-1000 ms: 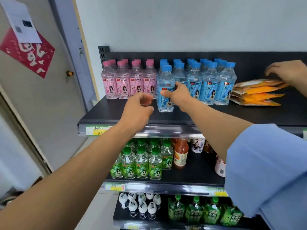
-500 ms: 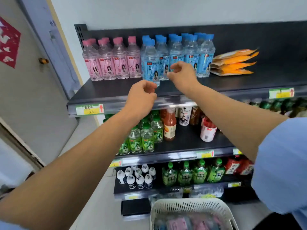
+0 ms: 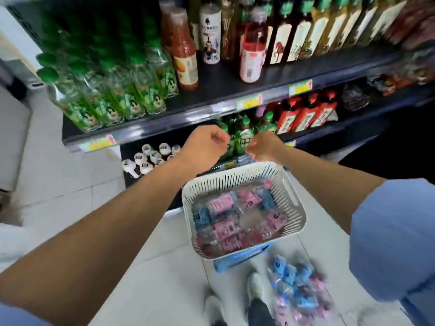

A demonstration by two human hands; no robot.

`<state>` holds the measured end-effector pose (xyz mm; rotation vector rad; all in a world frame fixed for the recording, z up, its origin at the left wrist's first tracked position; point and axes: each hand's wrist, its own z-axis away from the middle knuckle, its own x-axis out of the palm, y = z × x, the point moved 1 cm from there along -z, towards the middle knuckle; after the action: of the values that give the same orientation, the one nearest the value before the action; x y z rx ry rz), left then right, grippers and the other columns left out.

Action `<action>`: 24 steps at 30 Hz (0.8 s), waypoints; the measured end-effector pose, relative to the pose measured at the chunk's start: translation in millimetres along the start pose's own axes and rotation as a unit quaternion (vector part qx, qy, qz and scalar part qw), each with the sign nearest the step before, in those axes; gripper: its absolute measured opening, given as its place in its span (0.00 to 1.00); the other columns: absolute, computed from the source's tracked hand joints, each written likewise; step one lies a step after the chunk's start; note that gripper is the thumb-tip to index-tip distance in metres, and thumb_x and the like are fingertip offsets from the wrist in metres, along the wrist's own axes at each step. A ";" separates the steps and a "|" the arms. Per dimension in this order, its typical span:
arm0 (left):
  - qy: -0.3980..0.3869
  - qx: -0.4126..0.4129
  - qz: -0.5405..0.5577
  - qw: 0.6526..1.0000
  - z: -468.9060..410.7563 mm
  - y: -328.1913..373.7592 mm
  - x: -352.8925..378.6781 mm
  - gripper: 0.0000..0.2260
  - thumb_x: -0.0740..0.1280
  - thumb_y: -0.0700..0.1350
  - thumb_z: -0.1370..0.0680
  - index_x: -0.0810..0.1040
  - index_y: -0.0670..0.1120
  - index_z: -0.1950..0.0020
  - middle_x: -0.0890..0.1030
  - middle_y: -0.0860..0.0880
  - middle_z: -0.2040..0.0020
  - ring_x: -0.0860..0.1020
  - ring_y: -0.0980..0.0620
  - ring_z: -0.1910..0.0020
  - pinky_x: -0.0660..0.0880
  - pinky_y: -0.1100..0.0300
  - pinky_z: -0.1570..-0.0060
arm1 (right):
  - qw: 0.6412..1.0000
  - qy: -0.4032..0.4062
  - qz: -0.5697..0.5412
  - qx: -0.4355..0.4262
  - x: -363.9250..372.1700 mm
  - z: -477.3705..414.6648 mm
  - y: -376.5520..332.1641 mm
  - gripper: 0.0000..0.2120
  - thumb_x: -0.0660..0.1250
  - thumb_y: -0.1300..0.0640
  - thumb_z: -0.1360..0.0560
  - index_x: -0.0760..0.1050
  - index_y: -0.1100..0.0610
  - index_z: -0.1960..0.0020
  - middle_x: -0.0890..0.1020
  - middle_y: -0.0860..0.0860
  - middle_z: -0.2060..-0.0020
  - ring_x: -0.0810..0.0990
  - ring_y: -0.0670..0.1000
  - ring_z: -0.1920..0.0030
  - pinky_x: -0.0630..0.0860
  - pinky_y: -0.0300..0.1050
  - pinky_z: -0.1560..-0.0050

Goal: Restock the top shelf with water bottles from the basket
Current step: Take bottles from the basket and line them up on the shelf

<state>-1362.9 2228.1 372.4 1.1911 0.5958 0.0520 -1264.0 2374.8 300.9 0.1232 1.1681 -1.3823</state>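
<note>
While above basket (image 3: 244, 182) | L hand (image 3: 203, 147) fisted, empty | R hand (image 3: 264, 147) curled, empty

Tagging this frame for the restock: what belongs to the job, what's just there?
Job: basket, pink and blue bottles in it, left hand, right hand.
Just there: green bottles, sauce bottle, floor bottles.

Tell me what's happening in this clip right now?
A person is restocking drinks and is between bottles. Both hands, left hand and right hand, are loosely closed and empty, held above the white basket on the floor. The basket holds pink- and blue-labelled water bottles. More wrapped bottles lie on the floor beside it. The top shelf is out of view.
</note>
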 end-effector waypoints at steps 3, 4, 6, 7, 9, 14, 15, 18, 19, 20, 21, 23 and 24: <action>-0.029 -0.045 -0.017 0.998 -9.1 -40.7 24.8 0.07 0.62 0.30 0.23 0.78 0.37 0.51 0.73 0.51 0.62 0.72 0.55 0.64 0.69 0.76 0.68 | 0.992 -0.064 0.086 0.066 41.2 -18.4 54.3 0.14 0.64 0.60 0.24 0.77 0.66 0.41 0.81 0.61 0.46 0.80 0.59 0.45 0.76 0.46 0.48; -0.031 -0.057 -0.036 0.997 -11.7 -52.9 31.1 0.08 0.62 0.32 0.23 0.78 0.37 0.48 0.74 0.50 0.62 0.72 0.55 0.64 0.68 0.77 0.71 | 0.990 -0.075 0.095 0.076 55.6 -26.3 68.6 0.15 0.66 0.59 0.25 0.77 0.65 0.41 0.81 0.61 0.45 0.80 0.59 0.43 0.76 0.47 0.45; -0.027 -0.063 -0.070 0.995 -16.3 -75.0 40.6 0.09 0.62 0.34 0.23 0.79 0.40 0.46 0.78 0.47 0.56 0.74 0.55 0.62 0.66 0.79 0.73 | 0.985 -0.090 0.128 0.078 82.7 -40.1 86.5 0.16 0.66 0.59 0.25 0.77 0.65 0.40 0.81 0.60 0.42 0.80 0.57 0.41 0.76 0.47 0.40; -0.021 -0.063 -0.079 0.995 -19.2 -86.2 45.0 0.09 0.62 0.35 0.23 0.79 0.41 0.45 0.79 0.46 0.52 0.74 0.54 0.60 0.66 0.80 0.72 | 0.982 -0.096 0.144 0.070 96.4 -47.6 93.4 0.15 0.65 0.61 0.24 0.77 0.65 0.40 0.81 0.59 0.41 0.79 0.56 0.40 0.76 0.48 0.39; -0.009 -0.069 -0.092 0.993 -22.9 -105.1 52.4 0.10 0.62 0.35 0.22 0.79 0.42 0.44 0.79 0.46 0.46 0.75 0.55 0.55 0.66 0.81 0.70 | 0.980 -0.104 0.163 0.053 123.4 -65.0 104.8 0.14 0.61 0.65 0.23 0.76 0.65 0.38 0.80 0.59 0.41 0.80 0.55 0.41 0.77 0.47 0.40; 0.015 -0.096 -0.074 0.993 -28.7 -145.2 63.5 0.09 0.61 0.35 0.22 0.78 0.44 0.46 0.78 0.51 0.52 0.74 0.56 0.66 0.67 0.77 0.76 | 0.976 -0.127 0.173 -0.027 178.5 -98.5 111.0 0.19 0.60 0.69 0.24 0.71 0.62 0.33 0.77 0.58 0.38 0.79 0.55 0.44 0.78 0.42 0.49; 0.019 -0.099 -0.070 0.992 -29.7 -151.6 64.5 0.09 0.61 0.35 0.22 0.78 0.44 0.47 0.77 0.53 0.55 0.73 0.58 0.67 0.67 0.77 0.76 | 0.979 -0.114 0.161 -0.046 187.1 -101.4 108.9 0.20 0.59 0.69 0.24 0.71 0.60 0.33 0.77 0.58 0.39 0.80 0.54 0.48 0.77 0.40 0.57; 0.037 -0.107 -0.059 0.992 -31.7 -171.4 66.4 0.09 0.61 0.35 0.22 0.79 0.45 0.49 0.76 0.55 0.59 0.74 0.61 0.63 0.68 0.81 0.70 | 0.977 -0.100 0.152 -0.107 216.0 -109.6 102.1 0.10 0.58 0.64 0.21 0.75 0.57 0.43 0.79 0.55 0.52 0.78 0.51 0.59 0.71 0.36 0.65; 0.042 -0.112 -0.057 0.991 -31.3 -177.3 66.4 0.09 0.61 0.35 0.22 0.79 0.45 0.49 0.77 0.55 0.59 0.75 0.61 0.63 0.68 0.81 0.70 | 0.973 -0.111 0.159 -0.124 224.9 -111.1 98.3 0.08 0.57 0.61 0.19 0.74 0.56 0.48 0.78 0.53 0.57 0.77 0.50 0.60 0.72 0.38 0.64; 0.047 -0.115 -0.055 0.991 -30.4 -182.0 66.1 0.09 0.61 0.35 0.22 0.79 0.45 0.49 0.77 0.54 0.58 0.75 0.62 0.63 0.69 0.82 0.70 | 0.969 -0.130 0.161 -0.135 231.8 -111.9 93.8 0.08 0.56 0.58 0.19 0.74 0.56 0.49 0.78 0.53 0.58 0.77 0.50 0.61 0.74 0.39 0.61; 0.052 -0.117 -0.054 0.990 -29.3 -187.3 65.7 0.09 0.61 0.35 0.22 0.79 0.44 0.48 0.78 0.53 0.56 0.75 0.62 0.63 0.69 0.82 0.70 | 0.965 -0.147 0.162 -0.143 238.6 -111.9 88.8 0.08 0.56 0.57 0.19 0.74 0.56 0.47 0.79 0.53 0.57 0.78 0.50 0.59 0.76 0.41 0.57; 0.059 -0.120 -0.053 0.990 -27.0 -196.7 65.0 0.10 0.61 0.34 0.22 0.79 0.43 0.47 0.77 0.52 0.55 0.74 0.63 0.63 0.68 0.82 0.70 | 0.959 -0.168 0.169 -0.156 249.1 -112.3 81.7 0.09 0.59 0.57 0.20 0.75 0.55 0.43 0.81 0.55 0.51 0.80 0.53 0.53 0.78 0.46 0.48; 0.061 -0.120 -0.049 0.990 -25.5 -200.4 64.5 0.10 0.61 0.34 0.22 0.79 0.43 0.46 0.77 0.53 0.55 0.74 0.63 0.63 0.68 0.81 0.70 | 0.956 -0.174 0.176 -0.158 253.1 -110.8 80.0 0.09 0.60 0.57 0.21 0.75 0.55 0.43 0.81 0.55 0.50 0.80 0.54 0.51 0.78 0.48 0.46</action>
<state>-1373.6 2194.2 163.3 0.9281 0.7336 0.1097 -1322.1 2298.0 29.8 -0.1320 0.9973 -0.8486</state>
